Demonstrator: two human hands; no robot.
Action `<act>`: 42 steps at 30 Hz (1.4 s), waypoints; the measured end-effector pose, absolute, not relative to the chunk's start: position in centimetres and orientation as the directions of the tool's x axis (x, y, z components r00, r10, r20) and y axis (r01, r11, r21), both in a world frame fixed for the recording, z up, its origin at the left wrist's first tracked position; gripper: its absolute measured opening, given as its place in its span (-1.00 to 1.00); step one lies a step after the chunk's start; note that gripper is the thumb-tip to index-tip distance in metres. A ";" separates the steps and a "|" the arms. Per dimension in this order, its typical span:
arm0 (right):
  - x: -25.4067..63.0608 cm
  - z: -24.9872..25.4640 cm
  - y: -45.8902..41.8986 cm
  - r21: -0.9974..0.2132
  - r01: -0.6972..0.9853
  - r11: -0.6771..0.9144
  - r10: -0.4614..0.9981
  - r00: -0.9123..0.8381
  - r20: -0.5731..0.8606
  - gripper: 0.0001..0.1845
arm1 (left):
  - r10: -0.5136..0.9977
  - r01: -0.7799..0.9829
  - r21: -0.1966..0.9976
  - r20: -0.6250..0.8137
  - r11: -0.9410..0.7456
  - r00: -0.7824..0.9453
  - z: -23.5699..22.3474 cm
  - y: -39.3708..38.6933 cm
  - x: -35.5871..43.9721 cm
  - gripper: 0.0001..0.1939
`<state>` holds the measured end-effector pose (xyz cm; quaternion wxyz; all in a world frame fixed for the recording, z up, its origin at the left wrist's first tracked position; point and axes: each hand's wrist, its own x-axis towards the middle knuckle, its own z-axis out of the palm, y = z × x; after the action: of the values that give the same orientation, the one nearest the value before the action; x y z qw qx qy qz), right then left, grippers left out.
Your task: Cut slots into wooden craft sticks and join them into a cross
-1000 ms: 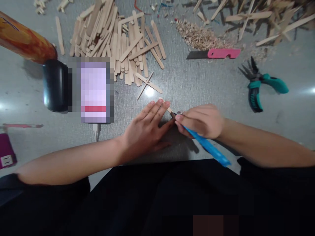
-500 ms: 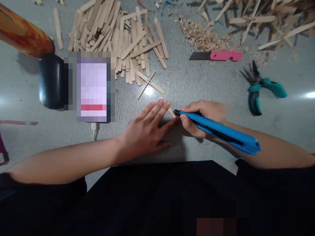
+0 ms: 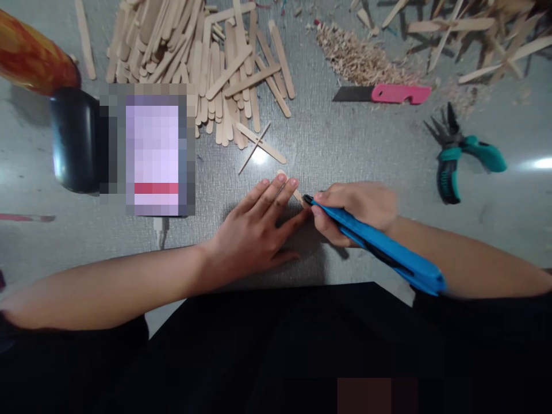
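My left hand [image 3: 256, 227] lies flat with fingers spread, pressing a wooden craft stick [image 3: 297, 194] to the table. Most of that stick is hidden under the fingers; its rounded far tip shows past them. My right hand [image 3: 353, 210] is closed round a blue utility knife [image 3: 388, 244]. The knife slants, its black front end at the bare part of the stick and its rear toward my right forearm. I cannot make out the blade clearly. Just beyond my left fingertips lie a craft stick [image 3: 269, 149] and a thin sliver [image 3: 250, 156], crossed.
A heap of craft sticks [image 3: 233, 75] spreads at the back. Wood shavings [image 3: 362, 57] lie behind a pink-handled knife [image 3: 401, 94]. Teal pliers [image 3: 451, 155] rest open at right, below crossed sticks [image 3: 452, 26]. Leftward are a blurred-out phone [image 3: 150, 149], a black object [image 3: 77, 144] and an orange cylinder [image 3: 32, 52].
The blue knife has swung from steeply tipped to lower over my right forearm, then back slightly steeper. My left hand stays on the stick. The view has shifted slightly.
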<state>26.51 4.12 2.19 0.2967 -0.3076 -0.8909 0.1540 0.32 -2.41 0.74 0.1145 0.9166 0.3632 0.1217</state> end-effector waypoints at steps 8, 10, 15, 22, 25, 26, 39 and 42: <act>25.7 2.6 4.6 -0.495 0.477 0.726 0.670 -0.652 0.355 -0.81 | 0.693 0.643 0.293 0.113 -0.708 0.712 1.4 -2.2 0.6 -0.06; 25.6 2.3 4.6 -0.515 0.479 0.711 0.684 -0.640 0.349 -0.79 | 0.688 0.640 0.283 0.118 -0.715 0.716 1.4 -2.1 0.6 -0.04; 25.4 1.7 4.3 -0.469 0.409 0.783 0.615 -0.622 0.485 -0.79 | 0.675 0.640 0.224 0.150 -0.735 0.722 1.5 -2.1 0.5 -0.09; 26.0 1.2 3.8 -0.402 0.425 0.811 0.585 -0.609 0.535 -0.86 | 0.670 0.646 0.188 0.120 -0.740 0.732 1.6 -2.0 0.4 -0.05; 26.5 1.2 3.5 -0.465 0.453 0.761 0.647 -0.591 0.483 -0.90 | 0.667 0.644 0.185 0.125 -0.743 0.734 1.5 -2.1 0.4 -0.03; 26.7 1.3 3.4 -0.486 0.474 0.734 0.676 -0.577 0.459 -0.91 | 0.665 0.642 0.181 0.131 -0.745 0.735 1.4 -2.1 0.4 -0.03; 26.8 2.1 3.8 -0.571 0.458 0.681 0.722 -0.551 0.418 -0.93 | 0.663 0.638 0.185 0.174 -0.748 0.728 0.9 -2.3 0.4 0.00; 26.9 2.2 3.9 -0.569 0.463 0.679 0.723 -0.554 0.413 -0.92 | 0.667 0.641 0.185 0.178 -0.745 0.723 0.8 -2.4 0.4 0.02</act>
<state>26.86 3.89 2.22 0.3220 -0.3456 -0.8580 0.2020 0.42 -2.37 0.80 0.0554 0.9266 0.3531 0.1172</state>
